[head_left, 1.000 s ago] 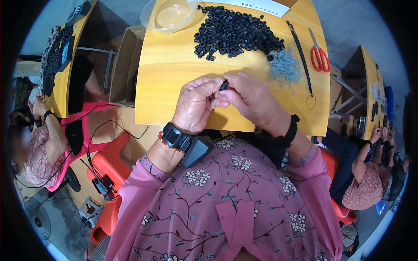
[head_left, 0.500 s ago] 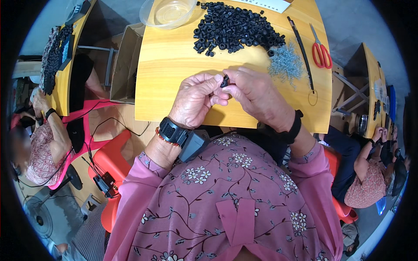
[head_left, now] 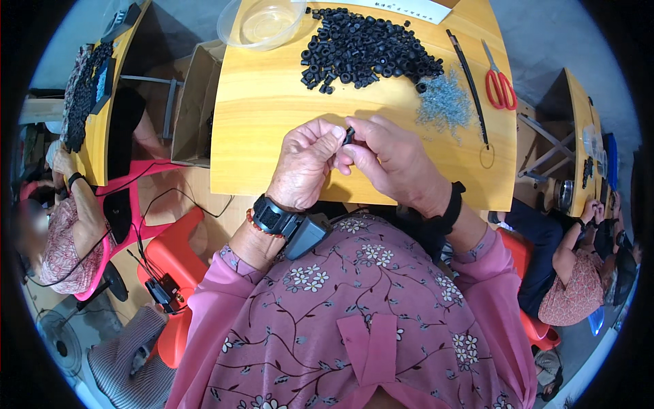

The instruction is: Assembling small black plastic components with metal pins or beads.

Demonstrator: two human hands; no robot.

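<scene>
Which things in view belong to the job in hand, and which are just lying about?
Likely in the job:
small black piece, held between left hand and right hand
pile of similar black pieces
pile of silvery bits

Apparently lying about, untouched:
red-handled scissors
thin black rod
clear plastic bowl

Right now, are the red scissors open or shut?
Shut: the red-handled scissors have their blades lying together as one narrow strip, with the handle loops side by side.
</scene>
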